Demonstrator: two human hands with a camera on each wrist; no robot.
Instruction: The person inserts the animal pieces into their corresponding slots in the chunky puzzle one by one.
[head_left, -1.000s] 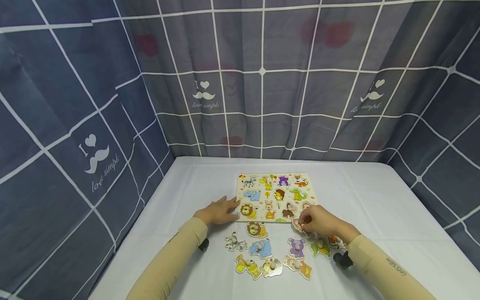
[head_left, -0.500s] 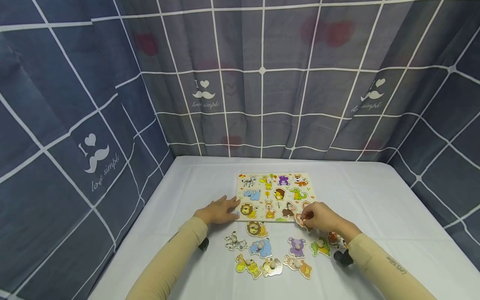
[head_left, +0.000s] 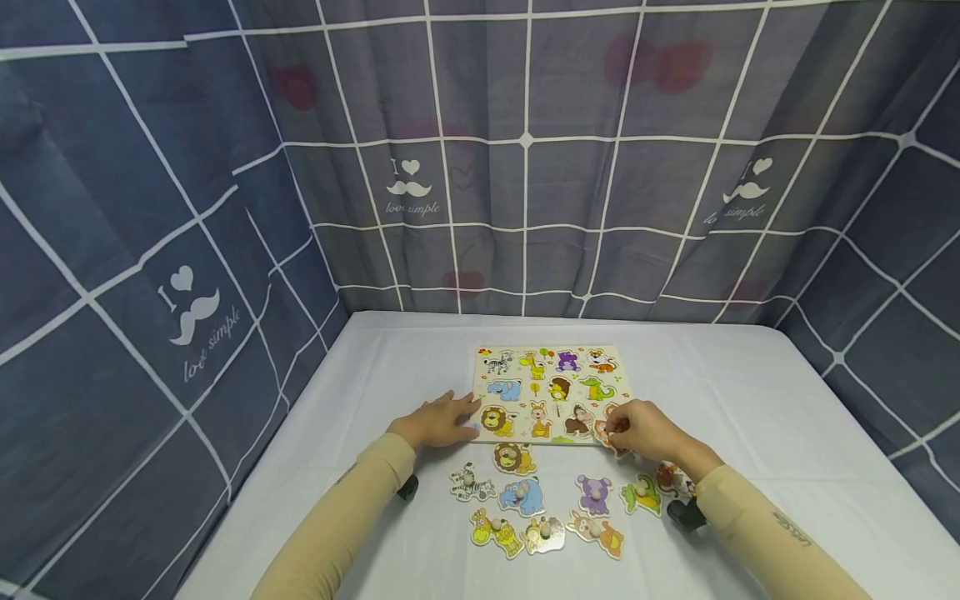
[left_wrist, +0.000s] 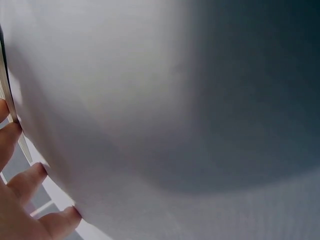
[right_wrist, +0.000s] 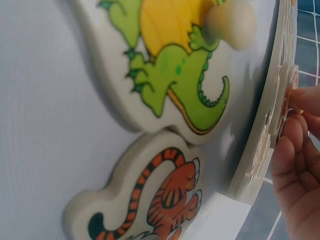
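Observation:
The animal puzzle board [head_left: 523, 422] lies on the white table, printed with animal pictures. My left hand [head_left: 437, 422] rests at its left edge with fingers spread, fingertips at the board's side. In the left wrist view, the fingers [left_wrist: 27, 182] are nearly straight. My right hand [head_left: 651, 435] pinches an orange-brown animal puzzle piece [head_left: 602, 432] over the board's lower right corner. The right wrist view shows that piece edge-on, close against the board, between thumb and fingers. Its picture is mostly hidden by the hand.
Loose knobbed pieces lie in front of the board: lion [head_left: 512, 459], zebra [head_left: 472, 483], elephant [head_left: 522, 497], giraffe [head_left: 495, 533], hedgehog-shaped piece [head_left: 543, 535], kangaroo [head_left: 597, 533], purple hippo [head_left: 594, 494], crocodile [head_left: 641, 494] and tiger [head_left: 670, 478]. A dark checked curtain [head_left: 480, 258] hangs behind.
My right hand has moved slightly away from me and to the right, carrying the orange-brown piece from the board's front edge onto its lower right corner. The left hand has stayed put.

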